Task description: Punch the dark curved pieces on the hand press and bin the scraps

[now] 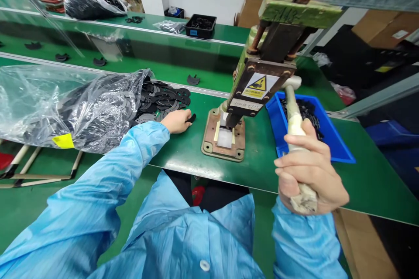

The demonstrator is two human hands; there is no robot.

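Note:
My left hand (177, 121) is closed on a small black plastic part (191, 118), just above the green bench top. Beside it, a heap of flat, curved black parts (163, 99) spills out of a clear plastic bag (94, 109). My right hand (309, 165) is wrapped round the taped lever handle (293, 111) of a green hand press (262, 65). Under the press ram, a metal base plate (208, 146) carries a pale fixture (224, 137). The ram tip hides part of that fixture.
A blue tray (342, 150) of small black parts stands right of the press. Behind the bench, several curved black pieces (193, 79) lie on a green conveyor surface. A black bin (200, 26) and another filled bag (91, 2) sit farther back. A metal shelf edge crosses overhead.

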